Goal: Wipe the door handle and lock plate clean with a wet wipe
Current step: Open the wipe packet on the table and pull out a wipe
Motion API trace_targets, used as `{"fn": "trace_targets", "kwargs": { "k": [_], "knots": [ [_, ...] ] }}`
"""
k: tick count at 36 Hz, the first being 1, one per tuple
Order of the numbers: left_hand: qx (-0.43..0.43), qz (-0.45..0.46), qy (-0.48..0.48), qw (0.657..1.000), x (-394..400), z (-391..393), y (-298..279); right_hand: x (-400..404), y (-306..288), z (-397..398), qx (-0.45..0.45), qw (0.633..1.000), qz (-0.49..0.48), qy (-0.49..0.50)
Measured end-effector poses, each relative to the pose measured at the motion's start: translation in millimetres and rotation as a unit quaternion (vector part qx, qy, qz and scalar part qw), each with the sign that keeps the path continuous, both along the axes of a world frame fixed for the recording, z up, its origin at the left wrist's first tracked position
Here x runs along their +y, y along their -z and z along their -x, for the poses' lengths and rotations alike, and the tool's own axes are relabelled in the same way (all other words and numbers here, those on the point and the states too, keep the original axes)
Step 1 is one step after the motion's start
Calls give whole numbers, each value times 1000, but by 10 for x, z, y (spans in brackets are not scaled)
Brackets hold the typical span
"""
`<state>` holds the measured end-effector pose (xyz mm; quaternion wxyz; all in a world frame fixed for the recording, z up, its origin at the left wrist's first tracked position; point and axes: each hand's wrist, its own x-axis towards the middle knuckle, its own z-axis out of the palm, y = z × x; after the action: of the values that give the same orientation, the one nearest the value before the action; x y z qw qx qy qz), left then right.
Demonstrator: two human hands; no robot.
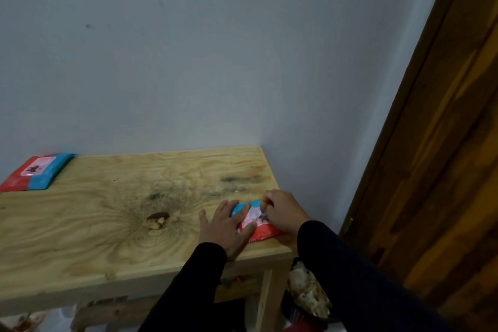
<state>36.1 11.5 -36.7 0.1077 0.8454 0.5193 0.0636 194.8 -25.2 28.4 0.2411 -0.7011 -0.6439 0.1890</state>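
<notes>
Head view: wet wipe pack (pixel 260 226) lies at the right front corner of the wooden table (pixel 107 224). Left hand (pixel 226 226) flat, fingers spread, pressing the pack down. Right hand (pixel 283 211) pinches closed at the pack's top opening, on the flap or a wipe, can't tell which. Second pack (pixel 35 174) at far left edge. Wooden door (pixel 444 143) at right; handle not visible.

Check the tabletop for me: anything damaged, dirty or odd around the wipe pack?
Yes. The wooden table has a broken knot hole near its middle, left of the left hand, with dark smudgy staining spreading toward the wall. The wipe pack itself looks intact.
</notes>
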Motion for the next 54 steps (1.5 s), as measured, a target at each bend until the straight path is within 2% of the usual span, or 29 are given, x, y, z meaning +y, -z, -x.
{"fn": "trace_targets", "kwargs": {
  "k": [8, 16, 29, 39, 43, 49, 54],
  "knots": [
    [3, 0, -5, 1000, -8, -3, 9, -28, 0, -4, -31, 999, 7, -29],
    [0, 3, -4, 1000, -11, -7, 2, -11, 23, 25, -66, 994, -43, -75],
    [9, 3, -7, 1000, -22, -10, -36, 11, 33, 74, 73, 996, -17, -38],
    [17, 2, -6, 1000, -22, -23, -38, 11, -61, 76, 87, 995, -11, -49],
    [15, -1, -6, 1000, -19, -21, -31, 52, -193, 120, 130, 990, -40, -42],
    [5, -4, -2, 1000, -19, -24, -23, 96, -506, 158, 155, 981, -77, -86],
    [7, -10, -4, 1000, -38, -9, -25, 98, -594, 115, 170, 979, -101, -47]
  ]
}}
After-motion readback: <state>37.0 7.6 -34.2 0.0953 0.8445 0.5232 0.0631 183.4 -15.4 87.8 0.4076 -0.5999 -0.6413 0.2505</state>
